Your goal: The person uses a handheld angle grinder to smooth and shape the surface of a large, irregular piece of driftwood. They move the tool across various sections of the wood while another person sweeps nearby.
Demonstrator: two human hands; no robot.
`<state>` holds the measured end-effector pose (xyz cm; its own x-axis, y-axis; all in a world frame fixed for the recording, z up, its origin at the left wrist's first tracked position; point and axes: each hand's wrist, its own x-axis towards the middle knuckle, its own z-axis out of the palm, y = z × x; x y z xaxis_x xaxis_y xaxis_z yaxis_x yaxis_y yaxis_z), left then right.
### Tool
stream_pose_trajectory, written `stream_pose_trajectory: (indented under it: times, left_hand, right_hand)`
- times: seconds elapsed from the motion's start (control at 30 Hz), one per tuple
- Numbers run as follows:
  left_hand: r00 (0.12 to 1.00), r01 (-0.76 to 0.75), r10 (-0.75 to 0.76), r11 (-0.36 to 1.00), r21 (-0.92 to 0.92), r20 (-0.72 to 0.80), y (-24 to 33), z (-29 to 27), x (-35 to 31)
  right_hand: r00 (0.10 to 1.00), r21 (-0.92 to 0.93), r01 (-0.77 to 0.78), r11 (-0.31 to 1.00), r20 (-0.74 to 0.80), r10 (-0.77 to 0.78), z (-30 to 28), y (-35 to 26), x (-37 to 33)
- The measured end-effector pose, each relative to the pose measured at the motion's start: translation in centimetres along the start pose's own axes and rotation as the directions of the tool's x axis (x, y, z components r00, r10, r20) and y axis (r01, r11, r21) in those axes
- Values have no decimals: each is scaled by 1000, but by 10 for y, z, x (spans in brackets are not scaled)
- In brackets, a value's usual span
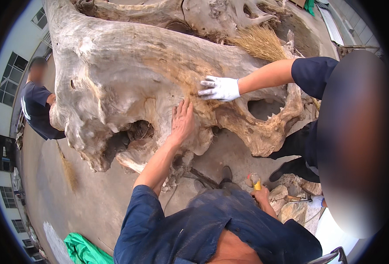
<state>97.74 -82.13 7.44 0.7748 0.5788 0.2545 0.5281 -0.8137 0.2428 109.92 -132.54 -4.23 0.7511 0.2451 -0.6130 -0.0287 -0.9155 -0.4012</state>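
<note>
A huge pale driftwood-like tree root (128,66) with hollows and knobs fills the upper middle. My left hand (183,121) lies flat on its near face, fingers stretched out, holding nothing. Low at my right side, my right hand (261,194) is closed round a yellow-bodied power tool (257,182) that looks like an angle grinder. Its round head hangs over the floor, apart from the wood. Just beyond my left hand, a co-worker's white-gloved hand (221,89) rests on a browner patch of the root.
The co-worker (309,145) stands close on my right. Another person (38,103) is at the root's left end. Straw brooms lie behind the root (261,42) and at left (68,171). Rough stones (293,211) lie at lower right, a green sheet (82,248) at lower left.
</note>
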Motion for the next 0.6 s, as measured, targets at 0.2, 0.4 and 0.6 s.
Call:
stream_pose_trajectory:
  times: [0.2, 0.4, 0.6]
  left_hand:
    - [996, -72, 69, 997, 39, 57, 10, -9, 45]
    - [988, -145, 134, 974, 176, 71, 11, -7, 69]
    - [941, -305, 226, 889, 343, 252, 11, -10, 72]
  right_hand:
    - [996, 10, -75, 997, 53, 75, -18, -3, 8]
    - [994, 4, -91, 996, 63, 90, -18, 13, 23]
    - [992, -5, -101, 995, 78, 101, -19, 9, 28]
